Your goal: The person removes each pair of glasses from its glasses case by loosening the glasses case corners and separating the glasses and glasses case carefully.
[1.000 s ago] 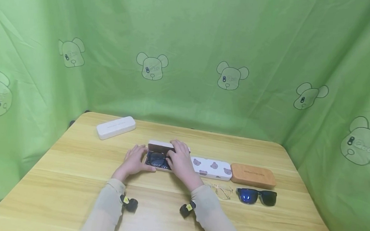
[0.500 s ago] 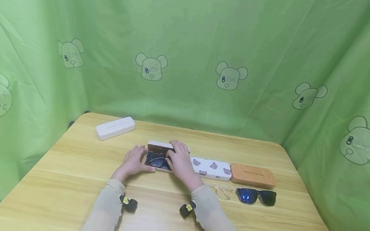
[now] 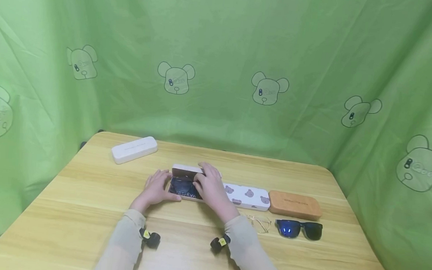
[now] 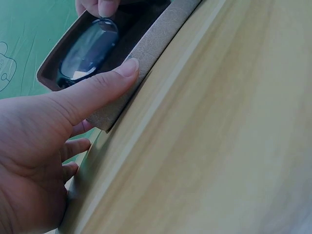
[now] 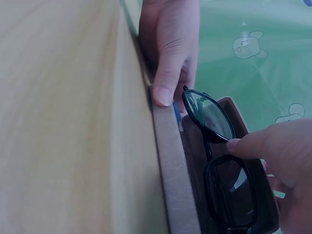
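An open eyeglass case with a pale outside and dark lining lies mid-table, its lid raised at the back. My left hand grips its left end, thumb pressed on the front wall in the left wrist view. Black-framed glasses lie tilted inside the case. My right hand pinches them at the bridge, thumb on the near side; the other fingers are partly hidden in the right wrist view. In the head view this hand covers the case's right end. White lettering shows on dark material inside the case.
Right of the open case sit a white bear-print case and an orange-brown case. In front of them lie thin-framed glasses and blue-lensed sunglasses. A white case lies at the back left. Green curtains surround the table.
The black-framed glasses have shifted and changed tilt inside the case, and more of the white lettering shows in front of them. Both hands stay in nearly the same place.
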`<action>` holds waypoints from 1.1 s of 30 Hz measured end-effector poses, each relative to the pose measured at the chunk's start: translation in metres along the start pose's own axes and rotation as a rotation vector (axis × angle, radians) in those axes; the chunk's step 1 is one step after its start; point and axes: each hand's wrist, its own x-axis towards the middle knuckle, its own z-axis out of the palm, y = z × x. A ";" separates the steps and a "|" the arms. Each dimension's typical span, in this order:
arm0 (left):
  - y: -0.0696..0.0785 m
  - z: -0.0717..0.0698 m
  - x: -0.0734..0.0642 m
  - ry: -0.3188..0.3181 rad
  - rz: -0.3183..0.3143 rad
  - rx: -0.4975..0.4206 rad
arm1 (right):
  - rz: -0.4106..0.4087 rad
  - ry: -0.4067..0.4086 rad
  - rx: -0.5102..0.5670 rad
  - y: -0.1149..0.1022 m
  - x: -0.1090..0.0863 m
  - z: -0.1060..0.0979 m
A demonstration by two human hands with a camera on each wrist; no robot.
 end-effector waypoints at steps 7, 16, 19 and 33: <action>-0.001 0.000 0.000 -0.001 0.000 0.001 | 0.001 -0.004 0.039 -0.004 0.001 -0.010; 0.000 -0.001 -0.001 0.001 -0.003 -0.008 | 0.008 -0.018 0.050 -0.010 0.001 -0.018; 0.001 -0.001 -0.001 0.004 -0.003 -0.007 | 0.001 -0.009 0.056 -0.011 0.001 -0.021; -0.001 -0.001 0.001 0.007 0.001 0.001 | -0.021 0.000 0.062 -0.016 -0.010 -0.029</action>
